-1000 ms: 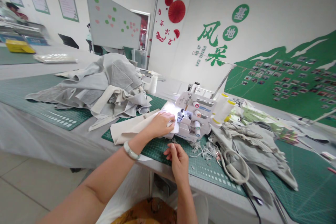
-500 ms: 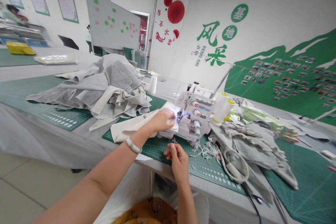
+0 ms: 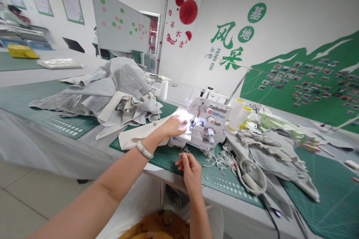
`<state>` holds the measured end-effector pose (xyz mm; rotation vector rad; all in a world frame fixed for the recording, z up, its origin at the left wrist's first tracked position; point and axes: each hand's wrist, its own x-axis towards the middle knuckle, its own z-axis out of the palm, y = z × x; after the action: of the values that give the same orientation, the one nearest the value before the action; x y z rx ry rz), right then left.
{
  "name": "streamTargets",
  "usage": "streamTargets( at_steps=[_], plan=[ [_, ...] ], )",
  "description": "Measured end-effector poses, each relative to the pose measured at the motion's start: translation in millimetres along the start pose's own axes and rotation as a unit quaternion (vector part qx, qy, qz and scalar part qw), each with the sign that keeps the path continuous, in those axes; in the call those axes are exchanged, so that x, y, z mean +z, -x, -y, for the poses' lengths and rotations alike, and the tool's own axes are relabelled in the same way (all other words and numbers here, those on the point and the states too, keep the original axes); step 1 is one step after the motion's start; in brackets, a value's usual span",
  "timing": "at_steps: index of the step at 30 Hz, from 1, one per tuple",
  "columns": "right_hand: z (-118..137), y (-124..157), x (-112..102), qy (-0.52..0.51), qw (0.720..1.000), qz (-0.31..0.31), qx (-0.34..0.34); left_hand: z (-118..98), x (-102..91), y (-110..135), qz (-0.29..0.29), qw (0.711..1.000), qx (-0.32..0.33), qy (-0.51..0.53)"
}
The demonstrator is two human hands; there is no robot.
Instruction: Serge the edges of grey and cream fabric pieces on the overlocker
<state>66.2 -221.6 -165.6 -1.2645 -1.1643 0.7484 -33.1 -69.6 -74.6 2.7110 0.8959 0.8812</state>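
Observation:
A white overlock sewing machine point(image 3: 207, 119) stands on a green cutting mat point(image 3: 165, 160), its lamp lit over the needle area. A folded strip of cream fabric point(image 3: 140, 132) runs from the mat up to the machine's needle side. My left hand point(image 3: 175, 125), with a pale bangle at the wrist, holds the cream fabric close to the needle; glare blurs its fingertips. Nearer the table's front edge rests my right hand point(image 3: 190, 170), its fingers loosely bent and apart, with nothing in them. Fabric trimmings point(image 3: 217, 158) lie just beyond it, below the machine.
A large heap of grey fabric pieces point(image 3: 123, 82) lies left of the machine. More grey cloth point(image 3: 272, 153) is piled to the right, with a looped cream band point(image 3: 252, 177) hanging over it. A white thread cone point(image 3: 164, 90) stands behind. A person point(image 3: 15, 16) sits far left.
My left hand has shifted very slightly upward over the cream fabric, and the light on it looks brighter. The right hand has stayed in place.

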Motion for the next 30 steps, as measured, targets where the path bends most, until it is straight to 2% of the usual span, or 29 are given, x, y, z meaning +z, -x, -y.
streamTargets(
  at_steps=[17, 30],
  plan=[
    [-0.9, -0.9, 0.3, 0.008, 1.000, -0.002, -0.001, 6.2, 0.9, -12.9, 0.011, 1.000, -0.013, -0.021],
    [-2.4, -0.7, -0.8, -0.001, 1.000, 0.006, -0.001, 0.6, 6.7, -7.6, -0.006, 0.996, -0.067, -0.057]
  ],
)
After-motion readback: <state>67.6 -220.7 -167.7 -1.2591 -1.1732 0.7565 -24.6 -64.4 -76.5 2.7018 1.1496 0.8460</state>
